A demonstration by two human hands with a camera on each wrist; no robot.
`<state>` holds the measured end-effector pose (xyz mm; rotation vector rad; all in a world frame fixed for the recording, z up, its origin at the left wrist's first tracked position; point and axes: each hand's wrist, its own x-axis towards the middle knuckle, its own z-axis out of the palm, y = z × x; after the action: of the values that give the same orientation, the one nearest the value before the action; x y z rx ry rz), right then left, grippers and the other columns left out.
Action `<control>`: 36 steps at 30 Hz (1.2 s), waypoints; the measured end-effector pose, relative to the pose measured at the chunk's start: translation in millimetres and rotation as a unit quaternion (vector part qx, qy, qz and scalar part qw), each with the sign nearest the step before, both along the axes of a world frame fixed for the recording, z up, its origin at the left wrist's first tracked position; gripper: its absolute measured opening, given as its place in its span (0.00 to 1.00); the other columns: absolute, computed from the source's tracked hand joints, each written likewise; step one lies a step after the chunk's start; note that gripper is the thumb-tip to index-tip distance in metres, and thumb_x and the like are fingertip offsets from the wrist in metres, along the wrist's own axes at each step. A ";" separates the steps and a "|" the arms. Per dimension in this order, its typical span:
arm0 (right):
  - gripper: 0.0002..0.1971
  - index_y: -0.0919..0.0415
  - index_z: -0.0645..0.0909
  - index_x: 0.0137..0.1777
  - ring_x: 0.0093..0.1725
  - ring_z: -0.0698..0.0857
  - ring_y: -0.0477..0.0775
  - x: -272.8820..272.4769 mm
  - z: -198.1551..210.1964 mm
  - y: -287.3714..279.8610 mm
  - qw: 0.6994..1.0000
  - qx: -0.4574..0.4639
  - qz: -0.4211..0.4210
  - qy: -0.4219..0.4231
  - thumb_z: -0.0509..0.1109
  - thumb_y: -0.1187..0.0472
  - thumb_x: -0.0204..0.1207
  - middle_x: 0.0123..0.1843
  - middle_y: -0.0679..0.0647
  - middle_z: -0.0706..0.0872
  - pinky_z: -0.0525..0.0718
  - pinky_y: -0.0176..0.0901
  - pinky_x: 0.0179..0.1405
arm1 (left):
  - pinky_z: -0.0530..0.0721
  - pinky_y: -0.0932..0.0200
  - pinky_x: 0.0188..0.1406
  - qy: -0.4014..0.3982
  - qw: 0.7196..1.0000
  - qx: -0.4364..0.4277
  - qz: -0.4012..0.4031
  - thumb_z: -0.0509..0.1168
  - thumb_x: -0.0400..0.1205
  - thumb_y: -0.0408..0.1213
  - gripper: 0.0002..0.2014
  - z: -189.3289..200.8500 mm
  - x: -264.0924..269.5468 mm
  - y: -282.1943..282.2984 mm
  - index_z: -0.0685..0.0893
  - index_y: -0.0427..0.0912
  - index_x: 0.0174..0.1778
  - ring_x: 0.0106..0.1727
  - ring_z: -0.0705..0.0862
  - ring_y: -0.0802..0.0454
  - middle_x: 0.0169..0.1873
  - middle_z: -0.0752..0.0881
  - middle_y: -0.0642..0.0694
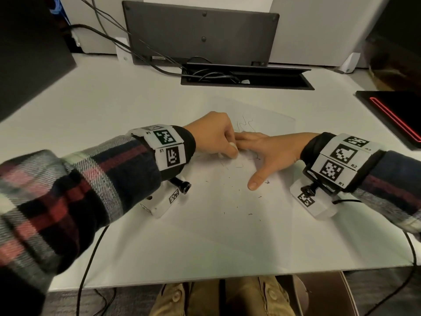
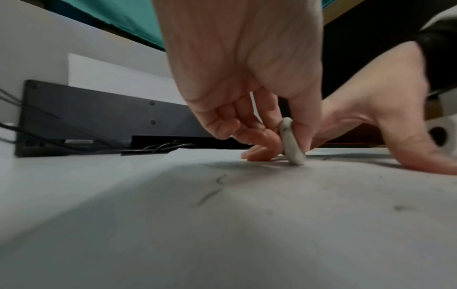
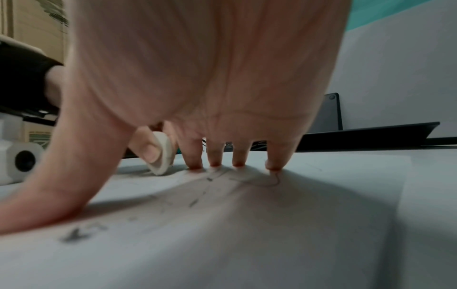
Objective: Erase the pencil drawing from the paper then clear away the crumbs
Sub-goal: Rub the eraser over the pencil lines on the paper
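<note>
Left hand curled, thumb and fingers pinching a small white eraser, lower edge pressed onto the paper just beside the right fingertips. Right hand flat and spread, four fingertips and thumb planted on the sheet, holding nothing. Paper lying flat on the white desk, roughly mid-desk, between the two wrists. Faint pencil lines on the sheet past the knuckles, more by the right fingertips; a darker smudge beside the thumb, perhaps leftover drawing, too blurred to read. Dark crumbs scattered over the near half of the paper, well short of the desk edge. Behind, a dark monitor with cables running into an open cable tray. Plaid sleeves over both forearms.
</note>
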<state>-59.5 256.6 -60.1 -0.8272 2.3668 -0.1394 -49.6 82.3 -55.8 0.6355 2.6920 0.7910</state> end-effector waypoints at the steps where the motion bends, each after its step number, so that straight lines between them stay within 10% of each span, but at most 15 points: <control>1: 0.53 0.41 0.48 0.81 0.82 0.41 0.45 -0.2 0.4 -0.1 1.000 -0.001 0.001 0.001 0.77 0.41 0.61 0.83 0.39 0.41 0.46 0.54 0.82 | 0.74 0.74 0.30 -0.009 1.000 0.001 -0.006 0.74 0.73 0.38 0.02 -0.1 1.2 0.3 0.89 0.45 0.35 0.28 0.79 0.65 0.27 0.85 0.54; 36: 0.49 0.49 0.53 0.80 0.73 0.54 0.35 4.7 7.5 -0.9 0.997 -0.054 -0.024 -0.039 0.80 0.55 0.65 0.71 0.35 0.55 0.51 0.33 0.74 | 0.75 0.73 0.33 -0.011 0.999 -0.011 -0.028 0.74 0.73 0.40 0.05 -0.6 1.1 11.5 0.91 0.43 0.39 0.30 0.79 0.64 0.27 0.83 0.57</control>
<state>-54.9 255.7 -52.6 -0.7996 2.3233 -0.3160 -48.5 93.9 -56.3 0.6891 2.6479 0.7487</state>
